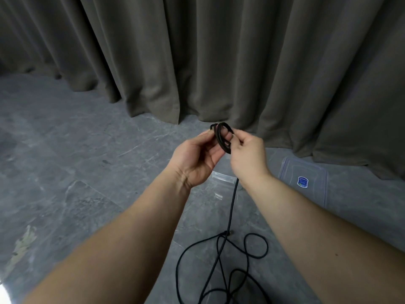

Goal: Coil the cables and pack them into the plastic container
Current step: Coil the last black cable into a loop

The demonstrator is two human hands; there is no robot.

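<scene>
Coiling has barely begun: the left hand and right hand pinch a few small loops of cable; most lies loose on the near floor, container unpacked.

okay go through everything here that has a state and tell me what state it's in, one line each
Left hand: grips the coil.
Right hand: pinches the coil.
Coil: a few small loops, held up between both hands.
Cable: mostly uncoiled, hanging from the hands to loose loops on the floor.
Container: on the floor, lid off.
Lid: flat on the floor, right of the container.
</scene>
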